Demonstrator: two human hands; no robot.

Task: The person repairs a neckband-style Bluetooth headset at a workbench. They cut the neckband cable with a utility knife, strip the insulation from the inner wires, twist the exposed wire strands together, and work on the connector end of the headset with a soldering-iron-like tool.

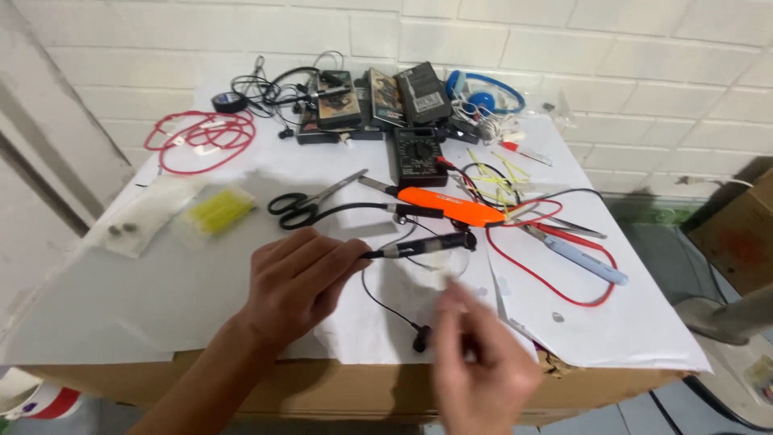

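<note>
My left hand (296, 282) is closed around the handle end of a thin black tool (423, 246) that points right over the white paper (145, 282) covering the table. A black cord hangs from the tool and loops down to a small black plug (419, 338). My right hand (483, 362) is blurred in the foreground, its fingers pinched together near that plug; whether it holds anything I cannot tell.
An orange-handled tool (451, 206), black scissors (302, 205), a black multimeter (419, 157), red wire loops (201, 137), a bag of yellow pieces (217, 211), pliers (584, 258), blue headphones (483, 97) and black devices (378, 97) lie on the table. A cardboard box (737, 234) stands at right.
</note>
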